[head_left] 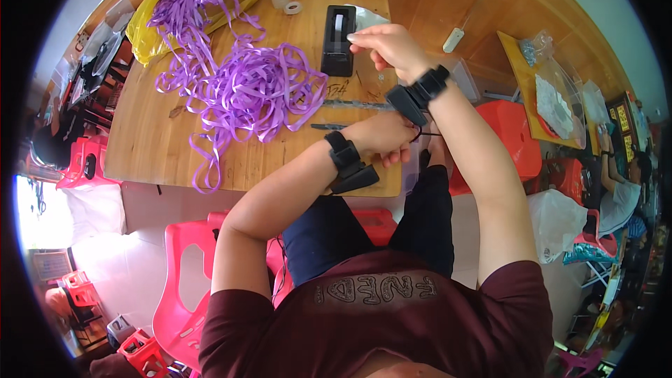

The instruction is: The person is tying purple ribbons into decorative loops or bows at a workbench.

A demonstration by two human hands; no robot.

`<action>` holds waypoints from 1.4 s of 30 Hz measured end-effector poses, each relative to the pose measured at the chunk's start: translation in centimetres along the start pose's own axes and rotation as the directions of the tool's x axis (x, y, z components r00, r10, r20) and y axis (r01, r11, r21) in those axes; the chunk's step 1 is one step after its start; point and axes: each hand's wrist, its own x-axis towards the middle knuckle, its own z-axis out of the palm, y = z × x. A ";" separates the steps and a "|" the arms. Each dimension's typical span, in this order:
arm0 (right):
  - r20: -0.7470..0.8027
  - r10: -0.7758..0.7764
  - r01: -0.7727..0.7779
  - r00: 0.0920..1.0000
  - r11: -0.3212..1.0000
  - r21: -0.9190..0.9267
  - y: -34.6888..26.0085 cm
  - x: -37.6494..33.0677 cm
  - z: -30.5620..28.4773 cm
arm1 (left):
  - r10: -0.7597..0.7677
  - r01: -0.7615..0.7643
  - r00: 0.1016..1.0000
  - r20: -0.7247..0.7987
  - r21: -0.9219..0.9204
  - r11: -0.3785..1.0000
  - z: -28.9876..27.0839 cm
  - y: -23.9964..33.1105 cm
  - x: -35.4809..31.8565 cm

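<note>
My right hand [392, 47] is beside the black tape dispenser [339, 52], its fingers bent and the thumb and index finger drawn together at the tips. A pale spot shows there; whether it is tape I cannot make out. My left hand [381, 136] hangs by the table's near right edge with curled fingers, and what it may hold is hidden; a thin black cord [423, 133] shows beside it. Left of the dispenser lies a loose heap of purple ribbon [259, 91], trailing out of a yellow plastic bag [143, 31]. Dark flat strips [357, 104] lie between the ribbon and my hands.
A small white tape roll [292, 8] lies at the back of the wooden table [150, 147]. Red plastic stools [507, 140] stand right of the table, and a pink chair [178, 266] is at my left. A white power strip [453, 40] hangs by the wooden panel. Another person [619, 199] sits far right.
</note>
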 end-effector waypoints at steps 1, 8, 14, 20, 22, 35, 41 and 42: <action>-0.004 0.069 -0.069 0.998 0.997 -0.044 0.3 1.9 0.3 | 0.005 -0.005 1.000 0.000 -0.002 1.000 -0.1 0.1 0.2; -0.015 0.226 -0.225 0.974 0.974 0.023 -0.9 4.3 2.1 | -0.013 0.014 1.000 -0.011 0.043 0.999 -0.3 -0.8 0.7; -0.020 0.123 -0.118 0.992 0.982 0.145 -1.4 1.2 2.9 | 0.029 -0.030 0.999 -0.033 -0.027 0.999 -0.1 -1.8 1.1; 0.158 0.419 -0.448 0.894 0.854 0.267 0.5 -2.1 4.3 | 0.178 -0.177 0.984 0.016 -0.042 0.983 0.1 -2.4 0.8; 0.186 0.427 -0.465 0.885 0.839 0.284 1.7 -1.0 3.5 | 0.134 -0.135 0.991 -0.023 -0.012 0.991 0.4 -2.0 0.7; 0.305 0.307 -0.161 0.902 0.892 -0.423 -1.3 -7.3 -5.6 | 0.018 -0.022 0.998 0.061 0.057 0.998 -0.4 -0.7 -0.3; 0.321 0.366 -0.039 0.873 0.710 -0.703 0.8 -8.8 -8.8 | -0.022 0.021 0.998 0.067 0.008 1.000 -0.3 -0.8 -0.2; 0.332 0.380 -0.014 0.863 0.675 -0.738 1.0 -8.7 -8.8 | -0.027 0.026 0.997 0.070 0.012 1.000 -0.2 -0.7 -0.2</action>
